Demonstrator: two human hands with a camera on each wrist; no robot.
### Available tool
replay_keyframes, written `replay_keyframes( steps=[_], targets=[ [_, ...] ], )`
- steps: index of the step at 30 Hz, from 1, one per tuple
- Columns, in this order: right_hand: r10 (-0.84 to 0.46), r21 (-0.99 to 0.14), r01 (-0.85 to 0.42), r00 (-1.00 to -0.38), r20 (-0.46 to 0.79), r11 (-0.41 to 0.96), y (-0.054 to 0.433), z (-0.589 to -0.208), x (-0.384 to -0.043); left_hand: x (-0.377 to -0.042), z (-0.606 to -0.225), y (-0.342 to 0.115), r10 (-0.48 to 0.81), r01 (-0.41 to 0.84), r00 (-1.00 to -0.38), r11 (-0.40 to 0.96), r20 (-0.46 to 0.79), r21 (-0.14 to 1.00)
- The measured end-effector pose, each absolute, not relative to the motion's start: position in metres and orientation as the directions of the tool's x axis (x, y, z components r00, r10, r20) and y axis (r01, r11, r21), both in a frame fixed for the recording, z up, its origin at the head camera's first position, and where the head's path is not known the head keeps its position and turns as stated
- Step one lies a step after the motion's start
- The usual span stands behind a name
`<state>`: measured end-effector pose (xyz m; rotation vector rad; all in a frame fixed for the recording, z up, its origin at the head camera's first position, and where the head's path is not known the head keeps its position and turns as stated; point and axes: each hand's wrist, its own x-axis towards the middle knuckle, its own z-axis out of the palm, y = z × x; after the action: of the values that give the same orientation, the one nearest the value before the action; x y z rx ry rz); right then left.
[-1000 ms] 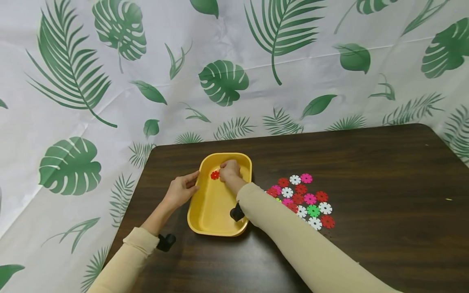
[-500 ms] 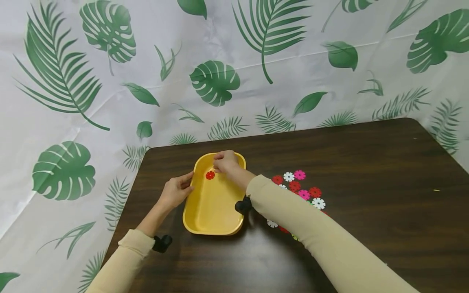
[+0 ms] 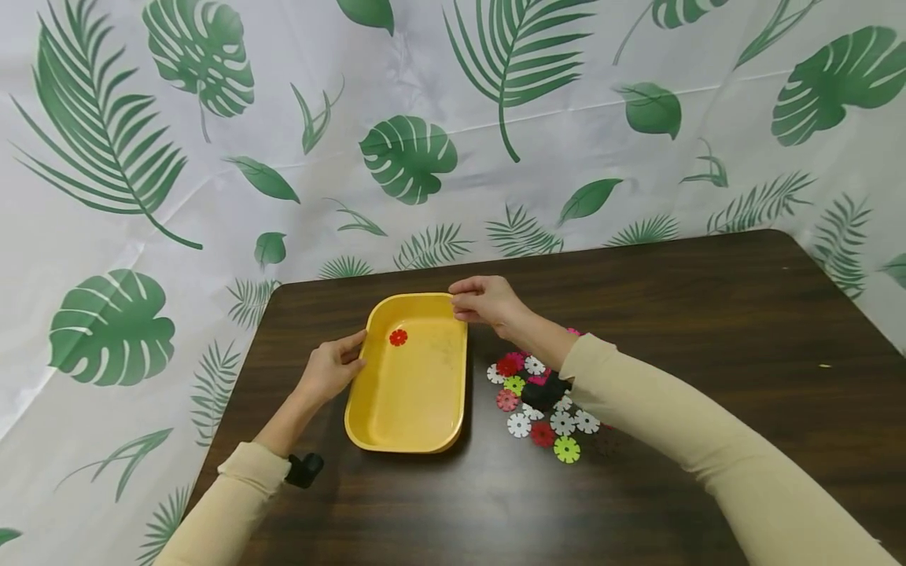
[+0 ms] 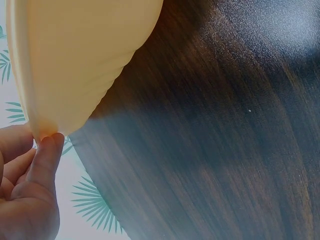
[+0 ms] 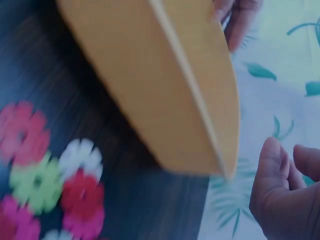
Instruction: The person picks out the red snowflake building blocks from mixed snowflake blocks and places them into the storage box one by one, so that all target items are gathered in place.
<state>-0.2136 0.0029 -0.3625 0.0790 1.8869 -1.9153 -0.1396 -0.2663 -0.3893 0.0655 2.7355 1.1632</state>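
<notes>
A yellow plastic tub [image 3: 418,385] stands on the dark table, and one red notched disc [image 3: 399,337] lies on its floor toward the far left. My left hand [image 3: 331,368] pinches the tub's left rim between thumb and fingers, as the left wrist view shows closely. At the far right corner of the tub is my right hand [image 3: 488,303]; its thumb and fingers [image 5: 270,160] stand apart in the right wrist view with nothing between them. Right of the tub lies a loose pile of notched discs [image 3: 542,434] in red, pink, white and yellow-green, partly hidden by the right forearm.
The dark wood-grain table [image 3: 679,314] reaches far to the right. A white cloth with green leaf prints [image 3: 410,157] hangs behind the table and along its left side. A black wrist camera [image 3: 304,469] sits on the left wrist.
My right hand has lifted from inside the tub and moved right to its far right corner. The red disc stays in the tub. My left hand keeps its hold on the rim.
</notes>
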Motion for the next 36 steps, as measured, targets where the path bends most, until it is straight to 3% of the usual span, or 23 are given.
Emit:
replay_keyframes(
  steps=[19,28,36],
  targets=[
    [-0.226,-0.956,0.273,-0.93,-0.292,0.111,0.147,-0.4,-0.176,-0.14,-0.389,-0.265,0.095,-0.043,-0.984,0.692,-0.149,0.721],
    [-0.198,-0.956,0.244,-0.941,-0.274,0.165,0.181,-0.413,-0.161,-0.136,-0.387,-0.266,0.094,-0.043,-0.984,0.696,-0.151,0.716],
    [-0.161,-0.932,0.188,-0.956,-0.246,0.311,0.2,-0.425,-0.149,-0.137,-0.387,-0.263,0.107,-0.034,-0.983,0.691,-0.149,0.722]
  ],
)
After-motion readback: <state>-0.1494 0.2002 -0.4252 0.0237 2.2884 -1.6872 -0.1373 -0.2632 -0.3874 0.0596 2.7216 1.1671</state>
